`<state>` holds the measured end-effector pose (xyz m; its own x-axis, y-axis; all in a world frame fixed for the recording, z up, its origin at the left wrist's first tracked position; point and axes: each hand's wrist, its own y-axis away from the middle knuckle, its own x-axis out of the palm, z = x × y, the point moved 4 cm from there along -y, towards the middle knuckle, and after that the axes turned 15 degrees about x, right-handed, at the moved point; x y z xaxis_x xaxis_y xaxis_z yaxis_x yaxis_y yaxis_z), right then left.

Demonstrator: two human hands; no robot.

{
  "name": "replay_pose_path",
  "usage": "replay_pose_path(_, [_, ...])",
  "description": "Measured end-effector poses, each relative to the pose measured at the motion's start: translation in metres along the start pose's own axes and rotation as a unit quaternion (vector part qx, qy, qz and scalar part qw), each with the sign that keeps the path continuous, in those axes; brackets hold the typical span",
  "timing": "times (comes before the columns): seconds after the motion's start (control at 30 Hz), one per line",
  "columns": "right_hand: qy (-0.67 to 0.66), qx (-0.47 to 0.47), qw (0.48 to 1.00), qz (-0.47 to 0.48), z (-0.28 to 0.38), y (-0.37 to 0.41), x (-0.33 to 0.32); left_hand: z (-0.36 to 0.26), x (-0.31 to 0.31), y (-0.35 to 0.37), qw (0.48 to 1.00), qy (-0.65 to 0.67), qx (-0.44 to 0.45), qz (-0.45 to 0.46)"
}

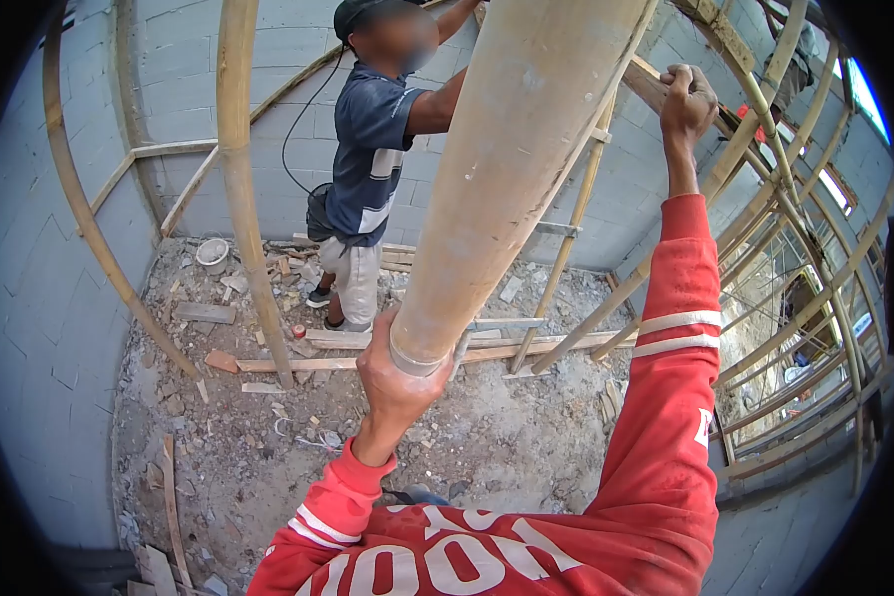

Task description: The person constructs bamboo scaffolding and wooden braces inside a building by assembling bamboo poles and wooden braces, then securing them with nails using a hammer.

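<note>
Grey block wall (40, 348) is seen at the left, with 1 curved bamboo pole (84, 214) leaned near it. Farther back, 1 white bucket (212, 254) is set on the rubble-strewn floor (507, 437). To its right, 1 thicker upright (235, 149) is stood between the near and far parts of the scene. Next, at the far side, 1 person (372, 149) in a dark cap, a blue shirt and pale trousers is seen, both arms raised toward the large pole and partly hidden by it. Loose planks (353, 364) are strewn across the floor near that person's feet.

At the near centre, the tan large pole (521, 149) is tilted, its upper part leaned to the right and cut off by the top edge. Its lower end is held by the left hand (395, 382), the grip wrapped around it. Farther right, the right hand (687, 102) is raised, its grip curled narrow beside a timber (648, 87); whether that timber is touched cannot be told. 2 white stripes are worn on the right red sleeve (670, 387). At the far right, bamboo scaffolding (805, 189) is crossed.
</note>
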<state>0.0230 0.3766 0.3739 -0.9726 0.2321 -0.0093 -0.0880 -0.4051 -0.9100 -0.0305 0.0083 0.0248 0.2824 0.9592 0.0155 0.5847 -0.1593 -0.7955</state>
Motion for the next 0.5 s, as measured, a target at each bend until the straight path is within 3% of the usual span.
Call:
replay_pose_path(0.27, [-0.016,0.02,1.0,0.005,0.002,0.006,0.0,0.002,-0.001,0.002,1.0,0.015,-0.019,0.007])
replay_pose_path(0.4, [-0.032,0.013,0.999,-0.031,0.002,0.012,-0.001,0.0,0.004,-0.002,0.999,0.02,0.043,-0.012])
replay_pose_path(0.5, [-0.041,0.019,0.999,-0.029,0.003,0.015,-0.004,0.002,-0.002,0.004,1.0,0.002,0.024,-0.005])
